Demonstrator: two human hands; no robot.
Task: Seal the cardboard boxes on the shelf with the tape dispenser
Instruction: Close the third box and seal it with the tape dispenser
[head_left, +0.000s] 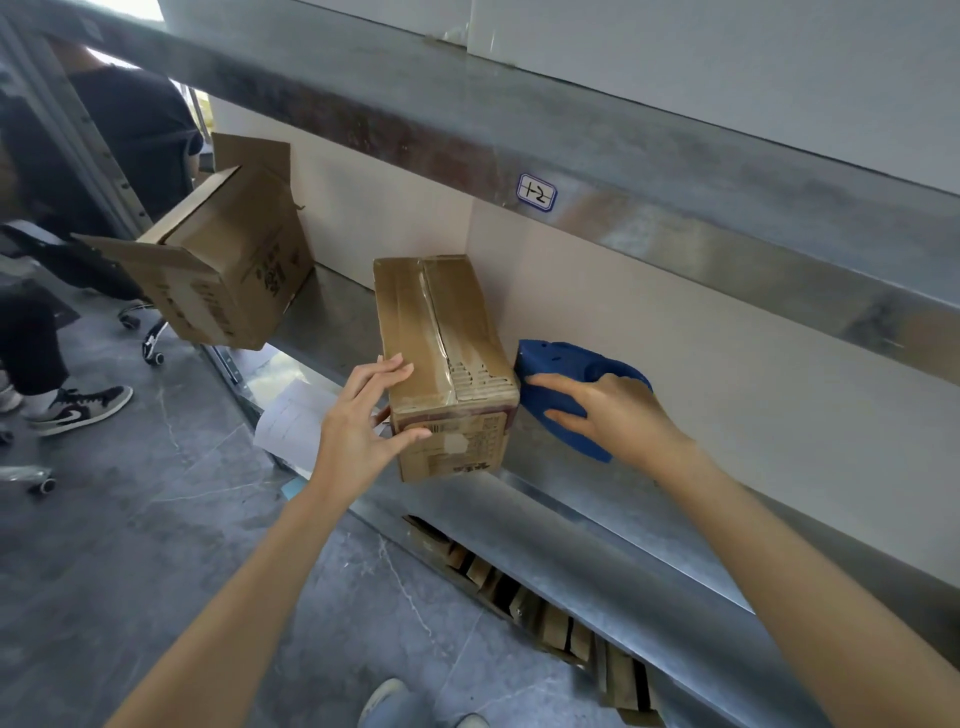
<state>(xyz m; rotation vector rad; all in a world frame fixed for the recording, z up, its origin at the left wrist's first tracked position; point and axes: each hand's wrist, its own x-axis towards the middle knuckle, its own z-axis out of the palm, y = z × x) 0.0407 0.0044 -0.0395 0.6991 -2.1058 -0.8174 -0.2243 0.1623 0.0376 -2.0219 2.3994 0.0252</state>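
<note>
Tape (435, 312) is seen along the top seam of a closed cardboard box (457, 441), which is set at the front edge of the metal shelf (597, 530). The box's left side is touched by the left hand (363, 421), fingers spread and straight, thumb laid on the front face. Just right of the box, a blue tape dispenser (558, 366) is held by the right hand (618, 415), fingers stretched over its body. Well left of the box, an open cardboard box (234, 275) is tipped over the shelf edge.
</note>
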